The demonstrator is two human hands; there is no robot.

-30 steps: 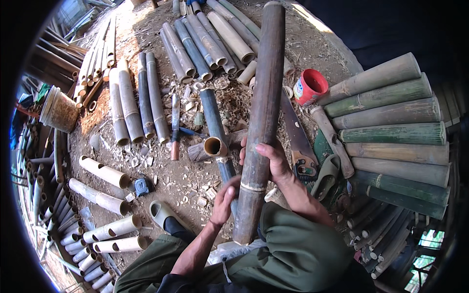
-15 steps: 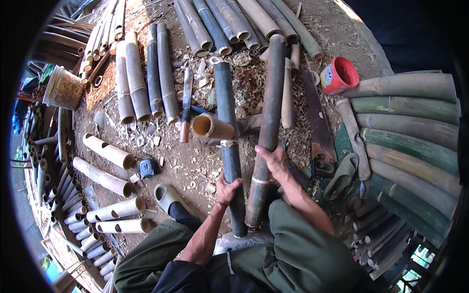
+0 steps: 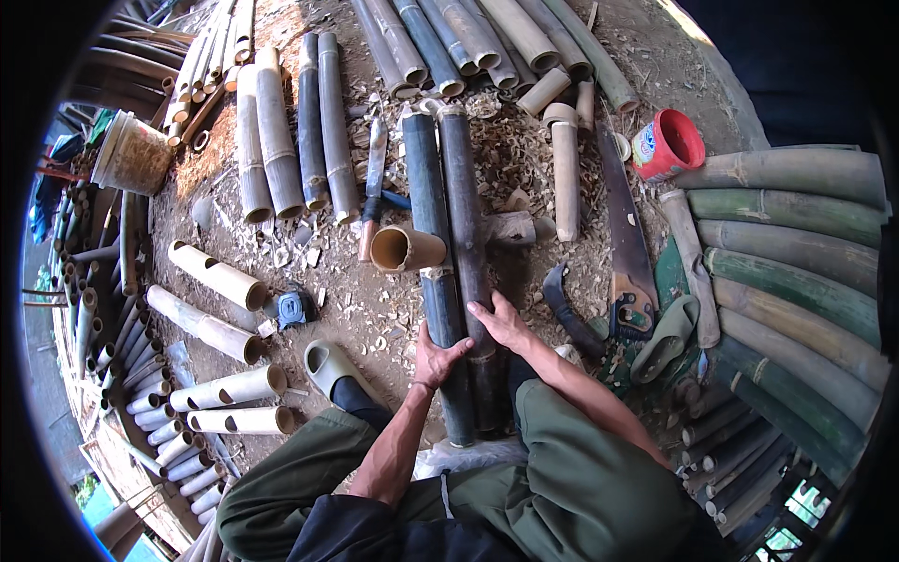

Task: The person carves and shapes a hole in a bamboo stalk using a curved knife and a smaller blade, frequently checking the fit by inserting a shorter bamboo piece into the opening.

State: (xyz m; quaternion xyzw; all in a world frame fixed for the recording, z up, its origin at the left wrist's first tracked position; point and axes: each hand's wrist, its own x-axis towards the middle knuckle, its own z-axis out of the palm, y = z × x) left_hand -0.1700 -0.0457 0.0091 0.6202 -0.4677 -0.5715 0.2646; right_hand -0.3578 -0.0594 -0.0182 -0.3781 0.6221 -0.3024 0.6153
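In the lower centre of the frame, the left hand (image 3: 438, 361) is curling round the lower part of a blue-black bamboo tube (image 3: 442, 304), its thumb lying across the top and pointing right, its fingers passing out of sight on the tube's left side. Just to the right, the right hand (image 3: 503, 328) is resting on a purplish-brown bamboo tube (image 3: 462, 187), thumb on the upper face, fingers toward the right side; how tightly it is closing I cannot tell. The hands are staying near each other without touching. Both tubes are lying side by side, running from the upper centre down toward the lower centre. A short pale tube section (image 3: 421, 249) is overlapping the blue-black tube, its hollow end facing left. A knife (image 3: 376, 164) is lying left of the tubes, a handsaw (image 3: 626, 225) right of them. A blue tape measure (image 3: 295, 307) is sitting at centre left, and a red tub (image 3: 684, 140) is leaning at upper right.
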